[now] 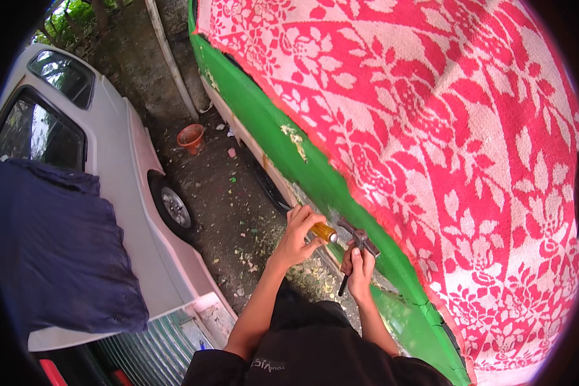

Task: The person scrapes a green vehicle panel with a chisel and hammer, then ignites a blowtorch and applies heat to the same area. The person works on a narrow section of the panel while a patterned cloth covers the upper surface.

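I have the left hand [298,234] gripping a yellow cylinder [322,231], the right hand [360,265] holding a dark tool [360,239] just beside it, near green bodywork [315,168]; two-handed handling, I judge, next calling for steadiness

The dark ground [207,177] carries an orange pot [191,139] — plus a small pink object [232,152].

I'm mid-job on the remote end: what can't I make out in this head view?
All in the head view:
Yellow cylinder: the end away from its silver tip, hidden by the left hand.
Dark tool: part of its handle, covered by the right hand.
Green bodywork: upper part, under the red-and-white cloth.
Dark blue cloth: left side, lost at the picture's dark rim.
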`<action>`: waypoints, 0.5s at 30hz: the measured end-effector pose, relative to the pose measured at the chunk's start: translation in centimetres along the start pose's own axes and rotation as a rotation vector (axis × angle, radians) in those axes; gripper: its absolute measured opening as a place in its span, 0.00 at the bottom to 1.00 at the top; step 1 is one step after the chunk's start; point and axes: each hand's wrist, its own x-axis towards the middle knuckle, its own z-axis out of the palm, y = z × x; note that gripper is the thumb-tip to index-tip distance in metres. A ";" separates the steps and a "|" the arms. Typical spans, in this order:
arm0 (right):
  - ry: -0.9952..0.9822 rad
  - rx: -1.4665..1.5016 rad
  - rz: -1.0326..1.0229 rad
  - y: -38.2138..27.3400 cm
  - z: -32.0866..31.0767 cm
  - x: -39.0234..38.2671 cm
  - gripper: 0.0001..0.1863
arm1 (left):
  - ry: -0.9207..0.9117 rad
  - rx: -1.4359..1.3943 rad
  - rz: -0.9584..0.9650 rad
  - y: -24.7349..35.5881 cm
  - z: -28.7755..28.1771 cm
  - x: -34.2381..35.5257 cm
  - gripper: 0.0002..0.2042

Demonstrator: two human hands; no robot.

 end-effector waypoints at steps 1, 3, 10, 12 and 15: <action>0.058 -0.003 -0.025 0.1 0.4 -0.6 0.11 | -0.034 0.046 0.062 -0.3 -0.2 0.8 0.22; 0.100 -0.003 -0.080 -0.2 0.6 0.4 0.13 | -0.079 0.007 0.091 -0.9 -0.3 2.8 0.17; 0.190 -0.121 -0.180 -1.2 0.3 0.3 0.17 | -0.161 -0.035 0.129 -0.5 -0.1 6.3 0.17; 0.190 -0.072 -0.159 -1.2 -0.2 0.2 0.17 | -0.145 -0.067 0.113 -0.1 0.1 7.0 0.15; 0.178 -0.050 -0.172 -1.7 -0.1 0.8 0.16 | -0.053 -0.094 0.131 0.2 0.4 8.5 0.13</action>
